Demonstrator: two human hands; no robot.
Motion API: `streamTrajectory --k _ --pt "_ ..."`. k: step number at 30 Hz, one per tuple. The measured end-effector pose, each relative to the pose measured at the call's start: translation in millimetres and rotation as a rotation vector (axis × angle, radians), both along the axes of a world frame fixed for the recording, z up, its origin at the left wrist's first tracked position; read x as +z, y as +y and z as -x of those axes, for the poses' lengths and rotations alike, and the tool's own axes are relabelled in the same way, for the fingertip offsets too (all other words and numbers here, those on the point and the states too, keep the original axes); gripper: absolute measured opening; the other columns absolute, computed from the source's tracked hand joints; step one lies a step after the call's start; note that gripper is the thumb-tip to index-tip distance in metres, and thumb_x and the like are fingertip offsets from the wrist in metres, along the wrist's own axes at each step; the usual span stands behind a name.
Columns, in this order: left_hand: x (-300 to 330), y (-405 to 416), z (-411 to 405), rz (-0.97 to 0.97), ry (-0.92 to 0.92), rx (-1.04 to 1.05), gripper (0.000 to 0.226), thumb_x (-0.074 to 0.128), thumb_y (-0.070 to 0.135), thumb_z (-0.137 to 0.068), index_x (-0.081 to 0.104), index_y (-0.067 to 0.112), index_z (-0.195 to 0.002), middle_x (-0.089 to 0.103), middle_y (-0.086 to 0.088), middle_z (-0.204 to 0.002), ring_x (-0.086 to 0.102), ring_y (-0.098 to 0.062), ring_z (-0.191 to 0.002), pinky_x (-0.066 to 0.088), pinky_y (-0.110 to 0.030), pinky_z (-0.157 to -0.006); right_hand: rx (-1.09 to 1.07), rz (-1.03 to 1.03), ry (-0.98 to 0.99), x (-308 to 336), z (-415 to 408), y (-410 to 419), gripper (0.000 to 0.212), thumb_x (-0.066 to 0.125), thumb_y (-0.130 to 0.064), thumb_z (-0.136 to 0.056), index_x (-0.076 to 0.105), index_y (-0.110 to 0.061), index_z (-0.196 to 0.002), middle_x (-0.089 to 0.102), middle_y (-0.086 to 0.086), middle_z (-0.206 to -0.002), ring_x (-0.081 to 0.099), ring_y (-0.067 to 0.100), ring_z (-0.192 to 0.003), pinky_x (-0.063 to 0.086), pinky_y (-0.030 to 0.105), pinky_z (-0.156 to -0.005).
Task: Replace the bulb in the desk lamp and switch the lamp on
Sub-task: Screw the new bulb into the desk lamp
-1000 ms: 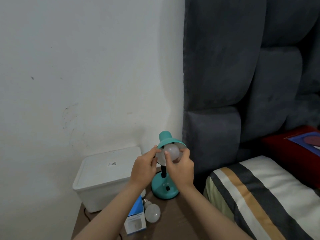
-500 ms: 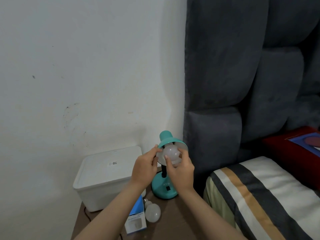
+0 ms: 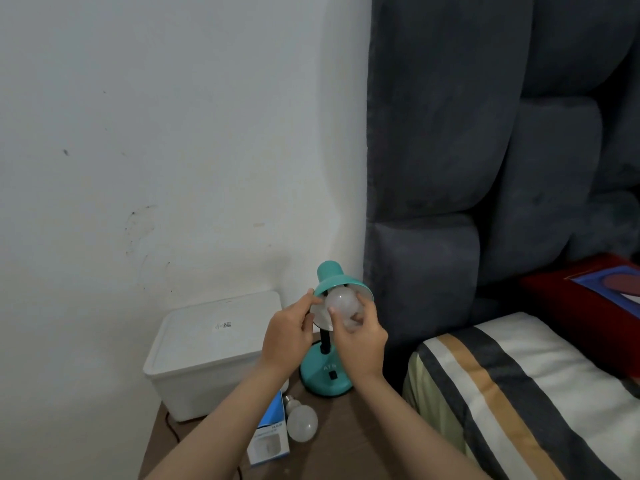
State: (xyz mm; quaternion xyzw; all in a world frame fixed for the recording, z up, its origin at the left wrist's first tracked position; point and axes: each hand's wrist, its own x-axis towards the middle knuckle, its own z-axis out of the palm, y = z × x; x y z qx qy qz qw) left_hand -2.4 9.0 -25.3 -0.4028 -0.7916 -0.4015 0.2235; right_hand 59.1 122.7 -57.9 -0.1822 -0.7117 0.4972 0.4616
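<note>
A teal desk lamp (image 3: 325, 377) stands on the brown bedside table, its shade (image 3: 337, 280) tilted toward me. A frosted white bulb (image 3: 343, 303) sits in the mouth of the shade. My right hand (image 3: 360, 341) grips this bulb with thumb and fingertips curled round it. My left hand (image 3: 287, 337) pinches the left rim of the shade. A second white bulb (image 3: 301, 424) lies on the table in front of the lamp base, beside a blue and white bulb box (image 3: 268, 441). The black switch (image 3: 332, 375) is on the lamp base.
A white lidded plastic box (image 3: 207, 351) stands left of the lamp against the wall. A dark grey padded headboard (image 3: 485, 168) rises on the right, with a striped bed cover (image 3: 519, 393) and a red cushion (image 3: 588, 299) below it. A black cord (image 3: 171, 434) runs over the table.
My right hand's fingers have shifted round the bulb, turning on it inside the shade. My left hand stays on the shade rim. The lamp has not moved.
</note>
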Motion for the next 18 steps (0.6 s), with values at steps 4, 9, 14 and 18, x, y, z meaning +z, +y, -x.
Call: streamTrajectory --k 4,9,14,18 --pt "1 0 -3 -0.026 -0.011 0.013 0.036 0.058 -0.005 -0.08 0.06 0.022 -0.103 0.066 -0.001 -0.07 0.05 -0.014 -0.054 0.038 -0.012 -0.053 -0.055 -0.053 -0.006 5 0 -1 0.048 0.069 -0.034 -0.083 0.051 -0.016 -0.123 0.06 0.004 -0.105 0.061 0.005 -0.082 0.043 0.006 -0.067" --pt "2 1 -4 -0.009 -0.027 0.028 0.032 0.059 -0.004 -0.081 0.062 0.018 -0.104 0.069 -0.004 -0.071 0.053 -0.013 -0.049 0.041 -0.016 -0.054 -0.002 -0.195 0.035 -11 6 -2 0.041 0.067 -0.024 -0.084 0.052 -0.026 -0.123 0.041 0.008 -0.123 0.061 0.021 -0.096 0.058 0.03 -0.077" --pt "1 0 -4 0.002 -0.031 0.034 0.033 0.057 -0.004 -0.081 0.062 0.018 -0.105 0.069 -0.008 -0.073 0.053 -0.014 -0.049 0.042 -0.023 -0.052 -0.016 -0.024 0.048 1 2 -3 0.039 0.075 -0.022 -0.079 0.057 -0.019 -0.113 0.056 0.005 -0.105 0.061 0.007 -0.081 0.046 0.004 -0.065" --pt "3 1 -4 0.002 -0.031 0.057 0.034 0.057 -0.004 -0.08 0.062 0.019 -0.104 0.068 -0.003 -0.071 0.051 -0.014 -0.049 0.036 -0.019 -0.052 -0.024 0.04 0.035 8 1 -1 0.044 0.075 -0.039 -0.076 0.053 -0.018 -0.108 0.06 0.003 -0.101 0.061 0.007 -0.084 0.045 0.004 -0.063"
